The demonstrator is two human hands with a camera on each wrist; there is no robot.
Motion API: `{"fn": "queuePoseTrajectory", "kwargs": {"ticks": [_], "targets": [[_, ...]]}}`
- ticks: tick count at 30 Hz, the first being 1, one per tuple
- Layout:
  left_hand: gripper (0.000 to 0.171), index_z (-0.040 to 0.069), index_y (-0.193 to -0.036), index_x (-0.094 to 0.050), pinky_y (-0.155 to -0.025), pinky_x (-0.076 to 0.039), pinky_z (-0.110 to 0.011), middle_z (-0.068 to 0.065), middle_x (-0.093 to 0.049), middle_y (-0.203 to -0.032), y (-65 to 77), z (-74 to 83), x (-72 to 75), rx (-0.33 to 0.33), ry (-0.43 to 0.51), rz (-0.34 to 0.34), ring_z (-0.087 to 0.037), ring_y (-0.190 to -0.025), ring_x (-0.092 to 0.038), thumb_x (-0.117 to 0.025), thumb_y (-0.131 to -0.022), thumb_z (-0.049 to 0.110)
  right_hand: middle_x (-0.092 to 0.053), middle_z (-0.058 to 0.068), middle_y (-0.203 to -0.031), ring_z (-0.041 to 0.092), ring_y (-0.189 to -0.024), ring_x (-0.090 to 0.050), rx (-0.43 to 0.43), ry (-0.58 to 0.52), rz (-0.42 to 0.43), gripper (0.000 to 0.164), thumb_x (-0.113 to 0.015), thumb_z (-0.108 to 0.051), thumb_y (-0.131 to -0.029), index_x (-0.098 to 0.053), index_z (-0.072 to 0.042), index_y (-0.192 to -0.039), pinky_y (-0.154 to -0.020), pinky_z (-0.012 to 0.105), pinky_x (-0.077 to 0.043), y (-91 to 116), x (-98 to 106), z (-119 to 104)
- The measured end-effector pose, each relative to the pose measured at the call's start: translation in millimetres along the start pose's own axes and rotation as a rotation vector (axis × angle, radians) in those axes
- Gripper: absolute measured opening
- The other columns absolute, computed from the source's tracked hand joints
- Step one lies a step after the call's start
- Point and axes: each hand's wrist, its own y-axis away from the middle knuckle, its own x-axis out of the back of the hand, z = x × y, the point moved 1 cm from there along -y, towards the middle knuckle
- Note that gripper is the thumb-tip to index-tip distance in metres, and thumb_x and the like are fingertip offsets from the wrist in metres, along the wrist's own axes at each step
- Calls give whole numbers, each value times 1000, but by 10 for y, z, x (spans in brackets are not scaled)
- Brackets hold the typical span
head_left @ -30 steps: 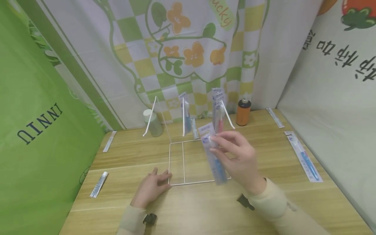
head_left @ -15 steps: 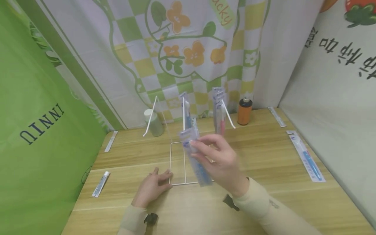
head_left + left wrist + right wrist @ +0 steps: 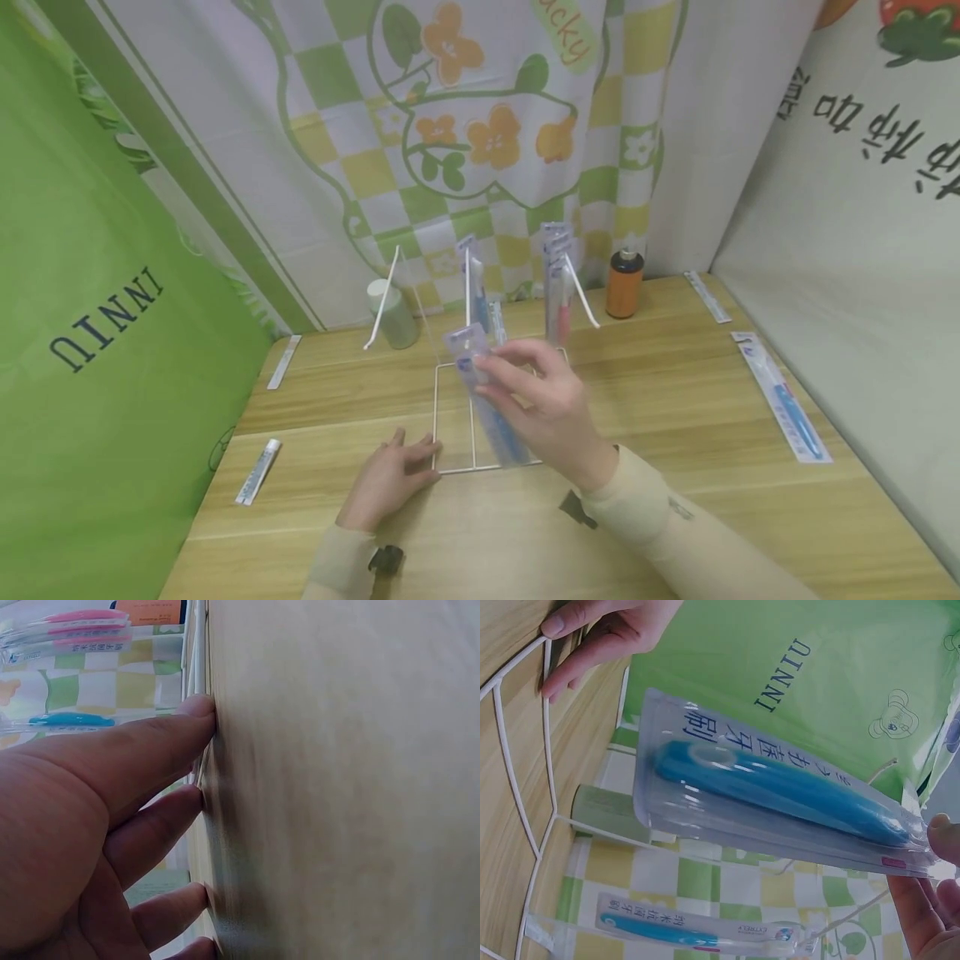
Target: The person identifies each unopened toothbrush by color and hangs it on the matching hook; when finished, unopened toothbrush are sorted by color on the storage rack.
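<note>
My right hand [image 3: 543,408] pinches the upper end of a packaged blue toothbrush [image 3: 491,417], which hangs tilted in front of the rack. Its top edge appears close to the tip of the rack's middle prong [image 3: 468,287]; whether they touch I cannot tell. The white wire rack [image 3: 436,417] stands on the table, and my left hand [image 3: 386,483] rests at its front left corner, fingers spread and fingertips on the wire and wood. Another blue packaged toothbrush [image 3: 660,930] hangs on the middle prong. Several packs with pink toothbrushes [image 3: 558,292] hang on the right prong.
Behind the left prong [image 3: 382,296] stands a pale green bottle [image 3: 393,317]. An orange bottle [image 3: 625,287] is at the back right. A packaged blue toothbrush [image 3: 783,400] lies on the right side, a toothpaste tube [image 3: 258,472] on the left. Cloth hangs around the table [image 3: 675,400].
My right hand has carried the packaged blue toothbrush leftward, from near the right prong to the front of the middle one. My left hand has stayed at the rack's corner.
</note>
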Motion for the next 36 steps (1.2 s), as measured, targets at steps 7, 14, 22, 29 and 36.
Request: {"fn": "queuePoseTrajectory", "kwargs": {"ticks": [7,14,22,29,36], "targets": [[48,20,-140,-73,-124,-20,-75,1,-59,-155,-8,-22,-26,-12,-2,-6,-53,-156,-30,-82,-95,36,-72,17,-110,30,-93,-73,-28,25,-19,23,-83,-18,-96,-81,-5,-115,-85,37,-64,23,-45,70],[47,20,-139,-74,-124,-20,-76,1,-60,-154,-14,-21,-27,-21,2,-2,-54,-155,-31,-82,-96,35,-70,18,-111,30,-92,-73,-79,43,-53,34,-90,-6,-83,-80,-3,-116,-78,34,-66,35,-90,204],[45,20,-138,-74,-123,-20,-77,1,-61,-153,-24,-39,-19,-32,7,10,-56,-154,-31,-82,-95,33,-69,19,-114,30,-93,-73,-147,64,-43,36,-91,-2,-83,-80,-3,-117,-79,29,-66,49,-219,469],[46,20,-139,-74,-124,-19,-75,2,-60,-153,-19,-38,-15,-30,6,1,-54,-155,-31,-83,-95,33,-67,19,-119,30,-96,-73,-201,93,-53,36,-88,2,-87,-78,-4,-121,-81,24,-65,21,-332,684],[46,19,-139,-74,-124,-19,-75,1,-60,-153,-14,-22,-12,-30,7,2,-55,-154,-31,-83,-95,32,-67,21,-117,32,-98,-74,-216,133,-11,38,-88,3,-87,-78,-3,-122,-82,24,-65,-32,-458,855]]}}
